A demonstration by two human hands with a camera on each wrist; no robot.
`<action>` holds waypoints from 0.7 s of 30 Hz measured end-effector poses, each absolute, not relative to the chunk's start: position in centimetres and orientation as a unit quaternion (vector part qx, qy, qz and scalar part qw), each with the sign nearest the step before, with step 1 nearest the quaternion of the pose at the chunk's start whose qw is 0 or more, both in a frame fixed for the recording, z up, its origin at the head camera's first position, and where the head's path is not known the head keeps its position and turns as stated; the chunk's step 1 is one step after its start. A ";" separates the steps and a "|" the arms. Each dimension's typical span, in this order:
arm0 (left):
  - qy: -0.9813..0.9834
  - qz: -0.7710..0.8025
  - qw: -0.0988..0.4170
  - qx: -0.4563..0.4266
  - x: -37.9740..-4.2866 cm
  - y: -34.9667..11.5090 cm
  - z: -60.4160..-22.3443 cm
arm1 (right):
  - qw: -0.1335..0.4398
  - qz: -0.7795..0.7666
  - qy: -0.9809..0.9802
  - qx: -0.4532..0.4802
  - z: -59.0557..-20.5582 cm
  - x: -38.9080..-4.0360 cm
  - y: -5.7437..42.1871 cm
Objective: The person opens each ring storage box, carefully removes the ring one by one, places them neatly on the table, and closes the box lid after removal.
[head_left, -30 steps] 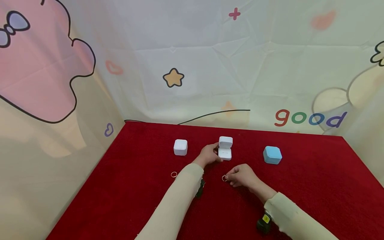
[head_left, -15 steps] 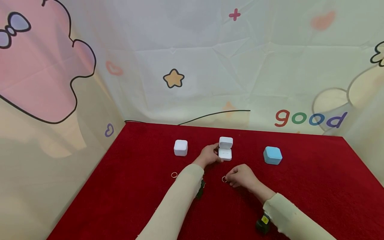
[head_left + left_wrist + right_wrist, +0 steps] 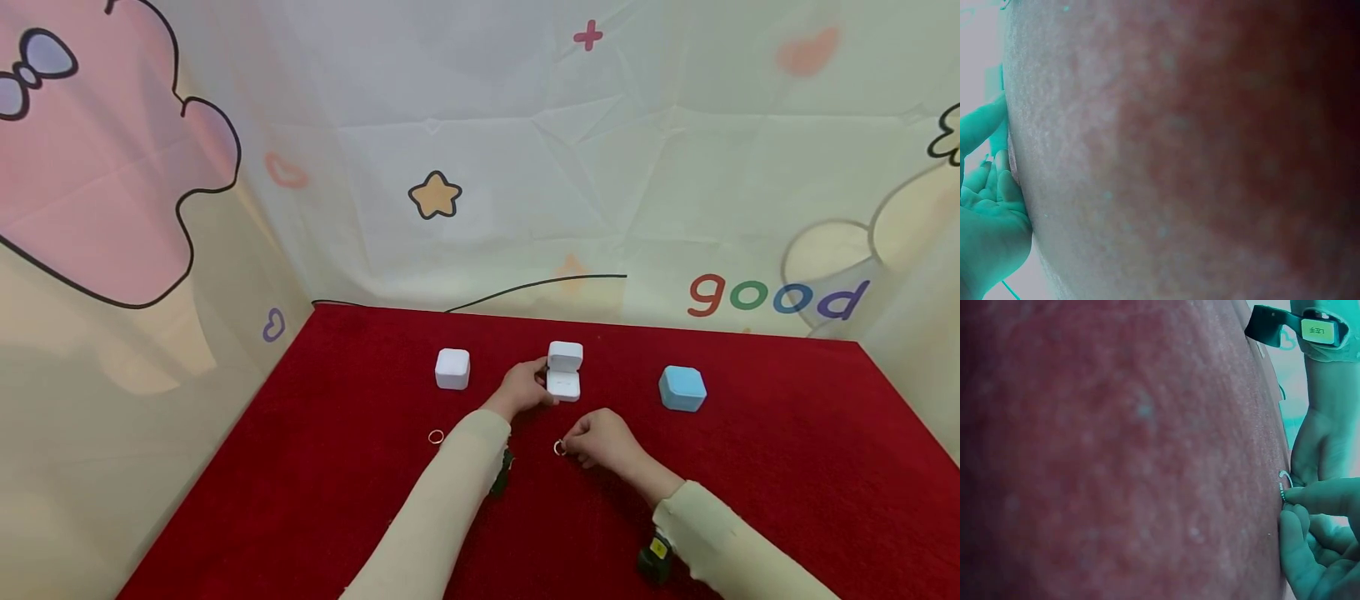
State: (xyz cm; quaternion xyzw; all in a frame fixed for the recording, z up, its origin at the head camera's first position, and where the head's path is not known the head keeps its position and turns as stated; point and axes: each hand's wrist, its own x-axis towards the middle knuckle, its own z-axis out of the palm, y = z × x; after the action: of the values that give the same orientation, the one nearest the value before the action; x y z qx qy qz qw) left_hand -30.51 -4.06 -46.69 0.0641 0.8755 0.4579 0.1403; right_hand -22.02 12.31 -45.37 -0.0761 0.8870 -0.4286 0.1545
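Note:
My left hand [image 3: 519,388] grips the left side of a white ring box [image 3: 563,385] whose lid stands raised. A slot shows in its pale cushion. Nearer to me, my right hand [image 3: 606,437] pinches a ring [image 3: 559,448] between thumb and forefinger, low over the red cloth. In the right wrist view the ring [image 3: 1282,487] shows a row of small stones at the right hand's [image 3: 1325,540] fingertips. A second ring [image 3: 436,437] lies on the cloth left of my left sleeve. Most of the left wrist view is blurred cloth.
A closed white box [image 3: 452,369] stands left of the raised-lid one. To the right is a closed light-blue box [image 3: 682,388]. Red cloth [image 3: 787,433] covers the table, and a printed curtain [image 3: 510,217] hangs behind it.
My right hand has shifted very slightly left with the ring. The left hand and the white ring box have stayed in place.

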 end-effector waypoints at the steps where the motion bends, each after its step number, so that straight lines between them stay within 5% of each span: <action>1: 0.875 0.458 0.141 0.064 -30.5 -4.0 -46.6 | 0.153 -0.424 0.889 -0.076 -45.4 -22.1 12.3; 21: 0.880 0.451 0.139 0.065 -30.3 -3.9 -46.3 | 0.136 -0.414 0.896 -0.081 -45.9 -22.3 12.3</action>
State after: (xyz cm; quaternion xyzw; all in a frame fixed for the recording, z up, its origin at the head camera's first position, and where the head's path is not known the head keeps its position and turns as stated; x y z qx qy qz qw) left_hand -30.30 -3.92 -46.29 0.0649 0.8795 0.4505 0.1389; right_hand -22.34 12.31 -45.92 -0.0814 0.8962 -0.4143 0.1361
